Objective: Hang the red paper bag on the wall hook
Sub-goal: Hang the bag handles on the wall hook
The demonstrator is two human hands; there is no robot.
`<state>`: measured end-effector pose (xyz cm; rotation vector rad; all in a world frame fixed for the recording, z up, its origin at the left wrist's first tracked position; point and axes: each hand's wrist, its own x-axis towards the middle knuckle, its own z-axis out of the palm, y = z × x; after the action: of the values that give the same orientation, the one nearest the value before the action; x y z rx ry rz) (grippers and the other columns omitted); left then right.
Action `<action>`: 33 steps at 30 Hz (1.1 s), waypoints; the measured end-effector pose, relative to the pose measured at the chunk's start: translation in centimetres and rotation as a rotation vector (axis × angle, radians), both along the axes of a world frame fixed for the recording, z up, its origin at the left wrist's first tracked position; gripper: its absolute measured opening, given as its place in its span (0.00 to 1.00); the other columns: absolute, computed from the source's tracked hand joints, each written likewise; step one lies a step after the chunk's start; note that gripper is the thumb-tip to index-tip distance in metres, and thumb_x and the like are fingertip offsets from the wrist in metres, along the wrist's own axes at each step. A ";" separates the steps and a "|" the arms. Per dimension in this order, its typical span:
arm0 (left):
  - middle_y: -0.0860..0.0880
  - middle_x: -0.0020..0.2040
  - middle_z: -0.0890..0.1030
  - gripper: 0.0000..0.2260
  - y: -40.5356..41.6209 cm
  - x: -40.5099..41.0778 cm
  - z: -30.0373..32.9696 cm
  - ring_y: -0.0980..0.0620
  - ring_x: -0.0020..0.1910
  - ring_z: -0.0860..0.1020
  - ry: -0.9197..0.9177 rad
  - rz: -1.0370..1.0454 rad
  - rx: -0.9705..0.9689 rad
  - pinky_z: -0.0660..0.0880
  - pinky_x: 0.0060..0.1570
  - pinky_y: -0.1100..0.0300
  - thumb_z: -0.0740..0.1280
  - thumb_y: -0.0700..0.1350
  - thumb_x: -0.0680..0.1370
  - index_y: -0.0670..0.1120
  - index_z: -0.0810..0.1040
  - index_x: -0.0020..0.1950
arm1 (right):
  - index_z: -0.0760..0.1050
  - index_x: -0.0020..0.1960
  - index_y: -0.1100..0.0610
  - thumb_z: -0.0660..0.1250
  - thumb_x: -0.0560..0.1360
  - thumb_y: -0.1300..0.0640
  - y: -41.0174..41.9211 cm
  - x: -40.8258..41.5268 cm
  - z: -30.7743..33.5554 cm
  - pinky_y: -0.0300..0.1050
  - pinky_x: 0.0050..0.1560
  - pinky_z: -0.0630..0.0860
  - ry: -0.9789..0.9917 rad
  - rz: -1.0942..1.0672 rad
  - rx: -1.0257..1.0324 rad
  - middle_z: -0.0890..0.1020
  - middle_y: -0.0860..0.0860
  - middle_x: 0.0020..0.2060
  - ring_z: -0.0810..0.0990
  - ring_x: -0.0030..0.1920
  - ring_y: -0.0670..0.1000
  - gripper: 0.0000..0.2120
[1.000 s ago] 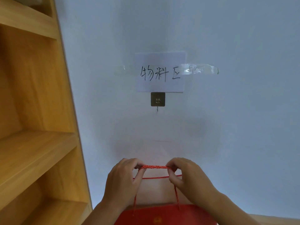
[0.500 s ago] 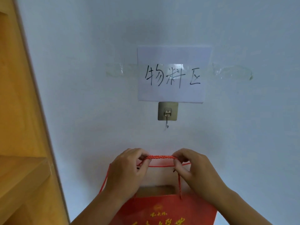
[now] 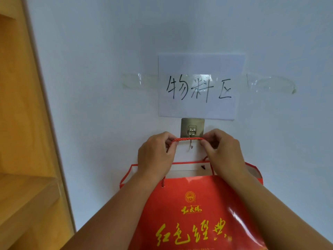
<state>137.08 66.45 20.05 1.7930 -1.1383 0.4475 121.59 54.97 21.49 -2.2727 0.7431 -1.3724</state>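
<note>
A red paper bag (image 3: 194, 210) with yellow lettering hangs from my two hands, close to the white wall. My left hand (image 3: 155, 156) and my right hand (image 3: 223, 150) each pinch one end of its red rope handle (image 3: 188, 139). They hold the handle taut and level across the metal wall hook (image 3: 192, 131). The rope crosses the hook's shank just below its square plate, with the hook tip showing underneath the rope. Whether the rope lies behind the tip I cannot tell.
A white paper sign (image 3: 200, 87) with handwritten characters is taped to the wall right above the hook. A wooden shelf unit (image 3: 23, 141) stands along the left, its edge near my left forearm.
Both hands have lifted the bag's handle from well below the hook up to the hook's level. The view has closed in on the wall.
</note>
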 end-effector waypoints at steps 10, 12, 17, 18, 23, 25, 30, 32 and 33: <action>0.55 0.41 0.82 0.06 0.7 -1.0 -4.4 0.57 0.39 0.76 -0.129 -0.004 0.161 0.71 0.36 0.68 0.69 0.54 0.77 0.53 0.81 0.48 | 0.79 0.40 0.49 0.74 0.75 0.56 -0.7 -0.5 -3.8 0.46 0.39 0.81 0.182 -0.008 0.019 0.83 0.42 0.34 0.81 0.34 0.41 0.07; 0.55 0.42 0.82 0.06 0.6 -1.4 -5.1 0.57 0.40 0.77 -0.122 -0.003 0.188 0.76 0.39 0.64 0.67 0.55 0.78 0.54 0.80 0.49 | 0.79 0.41 0.49 0.73 0.76 0.55 -0.5 -0.4 -4.4 0.51 0.40 0.81 0.187 0.016 0.006 0.83 0.43 0.34 0.81 0.35 0.43 0.06; 0.57 0.45 0.82 0.09 1.4 -2.2 -5.3 0.59 0.41 0.76 -0.109 0.021 0.185 0.66 0.37 0.74 0.67 0.56 0.77 0.54 0.80 0.54 | 0.79 0.44 0.49 0.72 0.77 0.56 -0.1 -0.5 -4.6 0.52 0.40 0.83 0.146 0.101 0.019 0.82 0.43 0.35 0.82 0.37 0.44 0.05; 0.58 0.46 0.82 0.11 1.6 -2.3 -5.5 0.60 0.42 0.76 -0.108 0.019 0.175 0.66 0.38 0.74 0.67 0.57 0.77 0.55 0.80 0.55 | 0.79 0.45 0.49 0.72 0.78 0.56 0.1 -0.5 -4.8 0.51 0.40 0.83 0.137 0.111 0.024 0.82 0.43 0.35 0.82 0.37 0.44 0.04; 0.62 0.50 0.80 0.17 3.5 -3.6 -6.3 0.63 0.47 0.78 -0.068 0.069 0.090 0.77 0.47 0.68 0.67 0.65 0.74 0.59 0.77 0.59 | 0.74 0.54 0.44 0.68 0.80 0.51 2.0 -1.5 -4.8 0.45 0.45 0.83 0.125 0.125 0.050 0.81 0.40 0.38 0.81 0.41 0.41 0.05; 0.63 0.50 0.80 0.15 4.7 -4.5 -6.5 0.63 0.47 0.77 -0.068 0.070 0.089 0.77 0.49 0.66 0.66 0.64 0.75 0.60 0.77 0.58 | 0.74 0.56 0.44 0.67 0.80 0.49 2.9 -2.4 -4.8 0.45 0.50 0.82 0.127 0.134 0.057 0.82 0.40 0.44 0.81 0.46 0.41 0.06; 0.65 0.46 0.78 0.08 8.9 -6.4 -6.5 0.63 0.46 0.77 -0.108 0.077 0.104 0.76 0.47 0.67 0.64 0.60 0.77 0.61 0.77 0.54 | 0.76 0.60 0.47 0.68 0.79 0.48 6.0 -5.9 -4.3 0.47 0.59 0.78 0.099 0.034 0.021 0.81 0.42 0.53 0.79 0.55 0.44 0.10; 0.65 0.47 0.79 0.08 11.3 -7.4 -6.8 0.64 0.46 0.77 -0.128 0.070 0.095 0.74 0.48 0.69 0.65 0.59 0.77 0.60 0.78 0.53 | 0.77 0.59 0.49 0.70 0.78 0.51 7.6 -7.9 -4.0 0.50 0.59 0.78 0.065 0.005 0.032 0.82 0.45 0.53 0.81 0.54 0.46 0.10; 0.65 0.48 0.79 0.08 12.6 -7.8 -7.1 0.64 0.47 0.77 -0.120 0.068 0.095 0.72 0.49 0.70 0.65 0.58 0.77 0.59 0.78 0.53 | 0.78 0.58 0.50 0.71 0.78 0.53 8.4 -9.0 -3.9 0.50 0.59 0.79 0.040 0.000 0.033 0.83 0.46 0.52 0.81 0.53 0.46 0.10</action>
<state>129.28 79.09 13.00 1.9134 -1.2016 0.5556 112.62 63.37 17.59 -2.2805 0.7726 -1.3087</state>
